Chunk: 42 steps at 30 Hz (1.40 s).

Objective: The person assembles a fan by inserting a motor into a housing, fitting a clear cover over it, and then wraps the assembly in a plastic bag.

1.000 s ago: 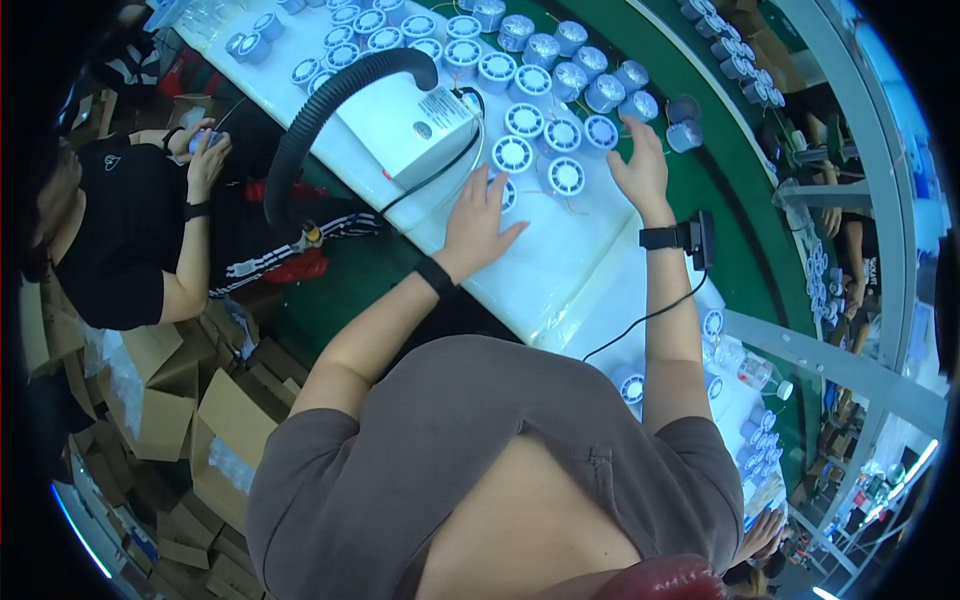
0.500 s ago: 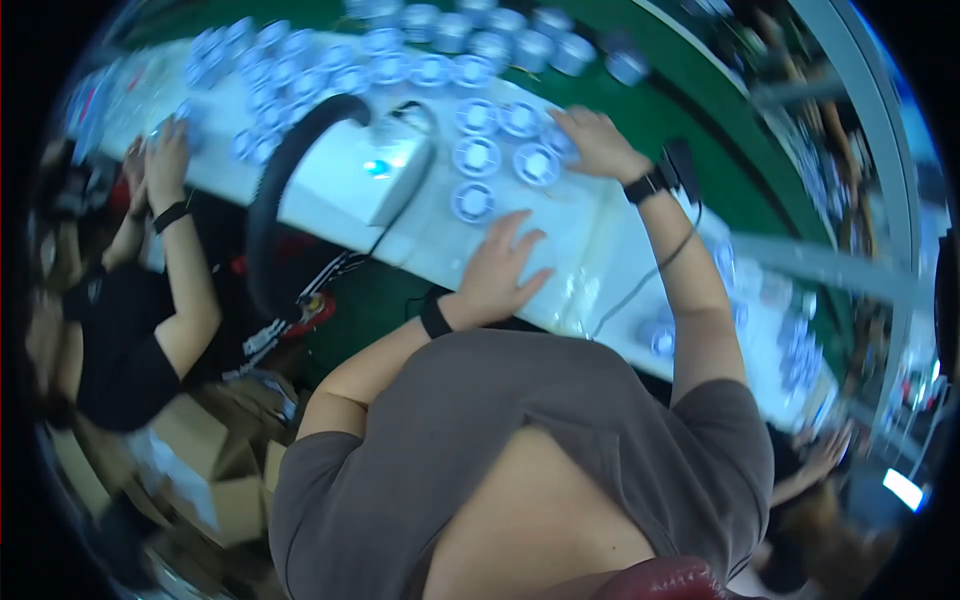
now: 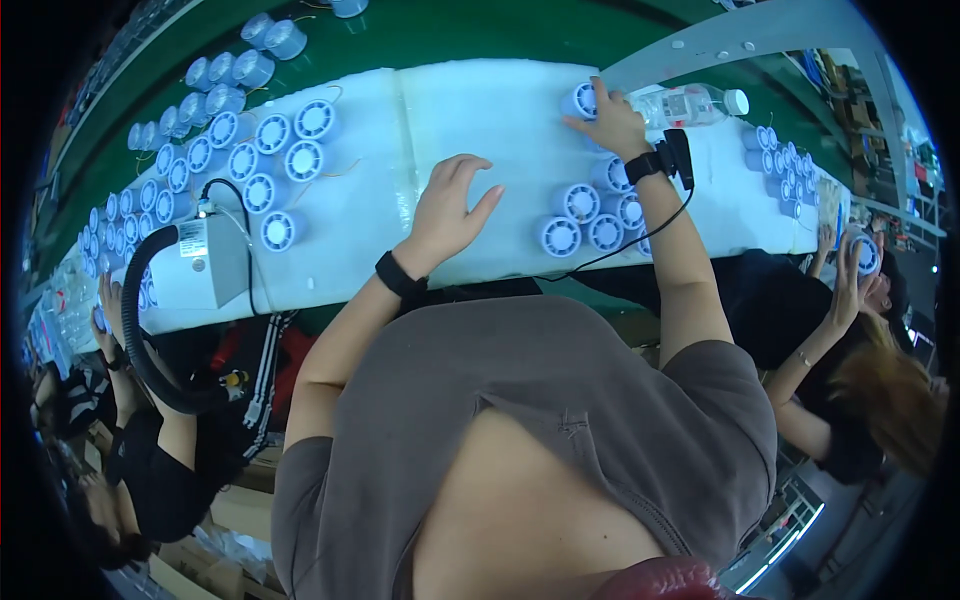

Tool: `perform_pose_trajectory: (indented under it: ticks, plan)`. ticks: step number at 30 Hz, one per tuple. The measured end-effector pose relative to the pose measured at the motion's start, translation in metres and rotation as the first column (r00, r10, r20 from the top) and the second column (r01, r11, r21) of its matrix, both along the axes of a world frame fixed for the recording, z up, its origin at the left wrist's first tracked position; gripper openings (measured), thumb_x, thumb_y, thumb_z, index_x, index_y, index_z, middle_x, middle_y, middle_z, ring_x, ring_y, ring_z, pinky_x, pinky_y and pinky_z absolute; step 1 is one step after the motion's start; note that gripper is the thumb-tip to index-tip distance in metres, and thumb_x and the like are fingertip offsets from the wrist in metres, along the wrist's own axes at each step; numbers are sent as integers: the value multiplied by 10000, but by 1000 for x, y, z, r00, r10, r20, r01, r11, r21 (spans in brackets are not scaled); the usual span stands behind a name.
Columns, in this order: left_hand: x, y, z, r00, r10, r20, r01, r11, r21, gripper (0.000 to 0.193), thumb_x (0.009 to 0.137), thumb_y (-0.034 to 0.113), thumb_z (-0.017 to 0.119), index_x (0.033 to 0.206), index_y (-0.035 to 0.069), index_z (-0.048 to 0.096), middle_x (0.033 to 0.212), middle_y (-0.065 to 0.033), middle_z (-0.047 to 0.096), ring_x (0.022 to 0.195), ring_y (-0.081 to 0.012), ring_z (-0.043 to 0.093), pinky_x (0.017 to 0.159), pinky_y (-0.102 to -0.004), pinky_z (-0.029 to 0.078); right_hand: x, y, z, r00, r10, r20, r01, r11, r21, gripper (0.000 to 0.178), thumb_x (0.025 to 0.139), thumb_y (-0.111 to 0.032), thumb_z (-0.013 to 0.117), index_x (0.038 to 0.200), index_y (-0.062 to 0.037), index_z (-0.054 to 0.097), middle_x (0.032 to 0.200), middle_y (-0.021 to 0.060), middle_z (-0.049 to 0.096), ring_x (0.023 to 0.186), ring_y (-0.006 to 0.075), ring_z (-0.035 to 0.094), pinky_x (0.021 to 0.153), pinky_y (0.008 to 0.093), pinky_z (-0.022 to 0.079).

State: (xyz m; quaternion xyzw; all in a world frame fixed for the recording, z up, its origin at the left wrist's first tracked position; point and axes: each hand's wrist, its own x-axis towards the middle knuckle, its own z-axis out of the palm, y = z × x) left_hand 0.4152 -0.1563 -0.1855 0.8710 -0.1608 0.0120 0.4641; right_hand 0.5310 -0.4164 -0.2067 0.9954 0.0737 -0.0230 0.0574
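Note:
My right hand (image 3: 618,128) reaches to the far edge of the white work surface (image 3: 480,110). Its thumb and forefinger bracket a round bluish-white plastic housing (image 3: 579,101) with a slotted top. Below that hand and wrist stand several similar housings (image 3: 581,203), partly covered by my forearm. Nothing is in my left hand (image 3: 447,210), which hovers over the bare middle of the surface with thumb and fingers apart. A black band with a small dark device (image 3: 677,158) and cable sits on my right wrist.
At left stand many more housings (image 3: 277,230) and a pale box (image 3: 212,260) with a black corrugated hose (image 3: 130,310). A clear bottle (image 3: 690,105) lies beside my right hand. People work on both sides; one at right holds a housing (image 3: 866,255). Green belt (image 3: 480,35) runs behind.
The view has swung right. My right hand has left the housings near the hose box for a group farther right. My left hand has moved away from the left group, staying empty.

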Motion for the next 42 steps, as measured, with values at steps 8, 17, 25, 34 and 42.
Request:
perform_pose_trajectory:
  ticks: [8, 17, 25, 34, 42]
  plan:
    - [0, -52, -5, 998, 42, -40, -42, 999, -9, 255, 774, 187, 557, 971, 36, 498, 998, -114, 515, 949, -287, 470, 812, -343, 385, 4, -15, -19, 1000, 17, -2, -15, 960, 280, 684, 670, -517, 584, 1126, -44, 396, 887, 182, 572, 710, 308, 593, 527, 360, 474]
    - [15, -16, 11, 591, -294, -751, -606, 453, -654, 391, 838, 350, 451, 1046, 19, 463, 972, -109, 533, 840, -224, 530, 724, -352, 432, -20, 102, 43, 931, 263, -253, 227, 124, 966, 633, 684, -282, 680, 1150, 12, 369, 973, 121, 531, 870, 180, 531, 747, 283, 431]
    - [-26, 75, -15, 706, -123, -697, -633, 330, -700, 402, 816, 296, 497, 1116, 34, 440, 1014, -124, 489, 755, -237, 531, 723, -349, 433, -35, 191, 57, 870, 469, -154, 113, 116, 987, 626, 664, -235, 702, 1130, 19, 371, 990, 130, 514, 895, 180, 514, 759, 279, 423]
    - [-66, 134, -46, 811, 550, 202, -579, 803, 139, 468, 654, 116, 628, 1091, 79, 465, 1048, -159, 399, 990, -311, 400, 810, -352, 374, -68, 243, 24, 781, 607, -148, -407, 674, 617, 639, 608, -199, 712, 1131, -23, 391, 994, 166, 526, 879, 279, 537, 748, 328, 431]
    - [-50, 145, -42, 808, 486, 334, -584, 736, 342, 529, 636, 166, 646, 1115, 67, 443, 1086, -181, 402, 1014, -368, 378, 873, -444, 299, -73, 256, 2, 772, 629, 90, -587, 652, 481, 591, 611, -233, 703, 1113, -70, 434, 945, 150, 540, 832, 282, 542, 694, 375, 441]
